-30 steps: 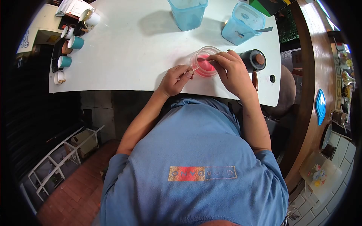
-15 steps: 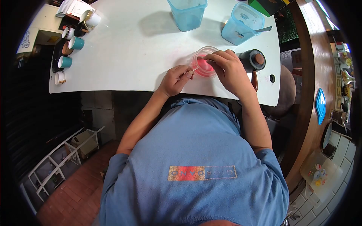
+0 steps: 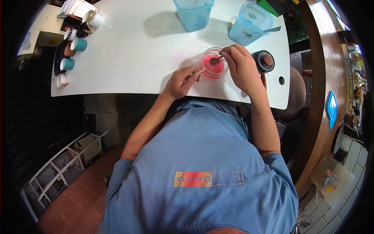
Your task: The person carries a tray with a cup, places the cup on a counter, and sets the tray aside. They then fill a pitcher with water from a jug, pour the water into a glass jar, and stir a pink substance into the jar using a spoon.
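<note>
A clear plastic cup point(image 3: 224, 73) with pink-red liquid point(image 3: 215, 70) in it stands near the table's front edge. My left hand point(image 3: 182, 82) is closed at its left side, thumb and fingers pinching its thin handle point(image 3: 201, 71). Over the cup's right rim, my right hand point(image 3: 242, 68) pinches a spoon point(image 3: 215, 61), whose dark-looking bowl is over or in the liquid. Right beside that hand is a dark canister point(image 3: 264, 61) with a brown knob on its lid, partly hidden by the hand.
Two light-blue plastic containers point(image 3: 193, 19) point(image 3: 249, 29) stand farther back; a spoon handle point(image 3: 272, 29) sticks out by the right one. Several mugs point(image 3: 79, 44) line the left edge of the white table point(image 3: 128, 58). A wooden ledge point(image 3: 321, 97) runs along the right.
My right hand has shifted slightly right and up, and the spoon's bowl now shows over the cup. My left hand stays at the handle.
</note>
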The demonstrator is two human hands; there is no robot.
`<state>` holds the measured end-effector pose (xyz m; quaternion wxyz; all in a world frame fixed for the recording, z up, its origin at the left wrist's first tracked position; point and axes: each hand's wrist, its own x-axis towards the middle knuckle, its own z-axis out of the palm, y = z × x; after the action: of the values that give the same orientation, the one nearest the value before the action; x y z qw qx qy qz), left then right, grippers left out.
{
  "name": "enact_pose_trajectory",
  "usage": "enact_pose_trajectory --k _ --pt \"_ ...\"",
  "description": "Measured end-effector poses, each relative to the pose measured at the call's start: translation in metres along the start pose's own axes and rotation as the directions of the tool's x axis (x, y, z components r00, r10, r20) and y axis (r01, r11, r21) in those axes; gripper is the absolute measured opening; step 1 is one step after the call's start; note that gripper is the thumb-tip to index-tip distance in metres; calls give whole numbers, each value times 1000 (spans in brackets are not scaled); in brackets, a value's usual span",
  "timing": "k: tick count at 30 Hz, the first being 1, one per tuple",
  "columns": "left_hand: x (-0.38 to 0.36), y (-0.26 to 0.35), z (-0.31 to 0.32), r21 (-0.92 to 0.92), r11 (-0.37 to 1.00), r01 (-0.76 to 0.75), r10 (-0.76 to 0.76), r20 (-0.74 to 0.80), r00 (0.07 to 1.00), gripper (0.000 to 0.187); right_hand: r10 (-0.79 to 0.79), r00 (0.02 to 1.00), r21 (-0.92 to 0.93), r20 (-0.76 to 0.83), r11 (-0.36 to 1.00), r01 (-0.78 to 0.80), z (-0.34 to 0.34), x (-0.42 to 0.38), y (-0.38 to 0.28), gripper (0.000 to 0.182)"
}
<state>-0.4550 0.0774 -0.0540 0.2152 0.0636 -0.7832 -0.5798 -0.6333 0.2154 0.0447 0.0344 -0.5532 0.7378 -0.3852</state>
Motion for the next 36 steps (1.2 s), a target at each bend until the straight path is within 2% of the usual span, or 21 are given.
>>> enact_pose_trajectory --k 4,6,12,18,21,22,23,24,26,27,28,30,32,36 --pt "0 3 2 -13 1000 24 -24 -27 999 21 72 995 28 75 997 -74 3 -2 1 13" --pt "0 2 2 -6 1000 20 -20 -27 999 21 75 997 44 4 996 -75 6 -3 -4 15" --pt "0 1 3 -42 998 55 -56 -36 998 21 131 991 51 -9 990 -131 10 -3 7 28" --pt "1 4 1 -24 999 42 -42 -11 999 21 161 987 -73 -25 984 -162 7 -1 6 33" --pt "2 4 1 -38 999 21 -22 -13 1000 22 189 981 -46 -43 980 -191 -4 0 5 33" --pt "1 4 1 -37 999 18 -18 -12 1000 22 186 964 -8 -187 982 -191 -7 1 6 25" --pt "1 3 0 -30 999 43 -43 -5 999 22 262 917 -6 -300 961 -276 -17 0 4 21" --pt "0 3 0 -23 997 69 -69 2 998 22 330 852 6 -406 933 -359 -29 -1 1 21" --pt "0 4 1 -31 998 61 -62 -9 998 22 378 687 169 -621 920 -354 -43 2 2 23" --pt "0 5 1 -42 998 57 -57 -16 998 22 438 637 209 -635 891 -404 -52 5 -1 25" --pt "1 5 1 -43 998 53 -54 -13 998 22 439 635 185 -635 885 -427 -59 10 -4 30" --pt "2 6 1 -46 998 50 -50 -8 999 23 444 657 164 -609 881 -444 -62 18 15 42" --pt "1 4 1 -32 999 41 -41 1 999 23 485 706 223 -516 872 -436 -60 25 36 52" --pt "1 2 0 -13 999 43 -43 0 999 23 435 726 179 -533 896 -406 -55 38 45 39"
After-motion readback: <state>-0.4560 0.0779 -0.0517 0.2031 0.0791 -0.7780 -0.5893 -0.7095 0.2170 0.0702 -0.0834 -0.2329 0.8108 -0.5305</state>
